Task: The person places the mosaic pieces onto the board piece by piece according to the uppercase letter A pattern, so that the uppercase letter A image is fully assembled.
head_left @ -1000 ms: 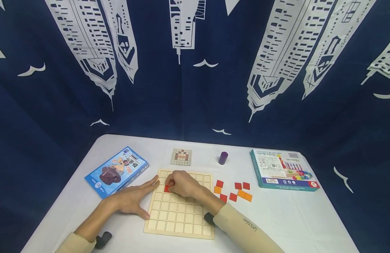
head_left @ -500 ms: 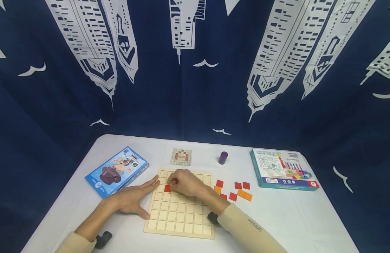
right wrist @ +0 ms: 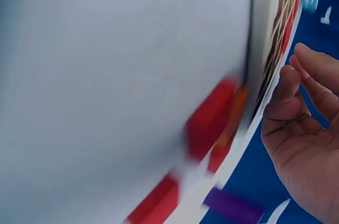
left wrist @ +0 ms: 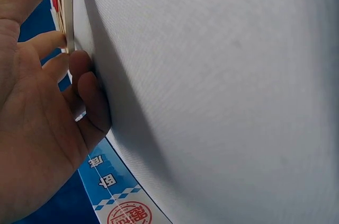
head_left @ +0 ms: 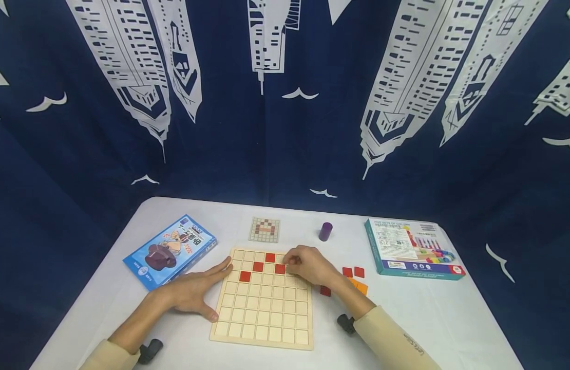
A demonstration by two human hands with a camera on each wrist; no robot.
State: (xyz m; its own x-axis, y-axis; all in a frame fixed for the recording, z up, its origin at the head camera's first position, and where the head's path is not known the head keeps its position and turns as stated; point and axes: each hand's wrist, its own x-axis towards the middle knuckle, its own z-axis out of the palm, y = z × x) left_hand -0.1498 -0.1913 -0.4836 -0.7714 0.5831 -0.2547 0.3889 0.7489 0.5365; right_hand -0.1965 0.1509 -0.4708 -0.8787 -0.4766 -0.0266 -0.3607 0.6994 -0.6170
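Wooden grid board (head_left: 262, 307) lies against the spread fingers and thumb of our left hand (head_left: 192, 292); beside our right hand's (head_left: 308, 264) close-set fingertips sits a red square tile (head_left: 280, 269). Whether they pinch anything, we cannot tell.

“FIVE SETS OF COLUMN” on teal-edged box (head_left: 414, 252), “卧底” on blue box (head_left: 170, 251), sleeve lettering (head_left: 414, 345) too small
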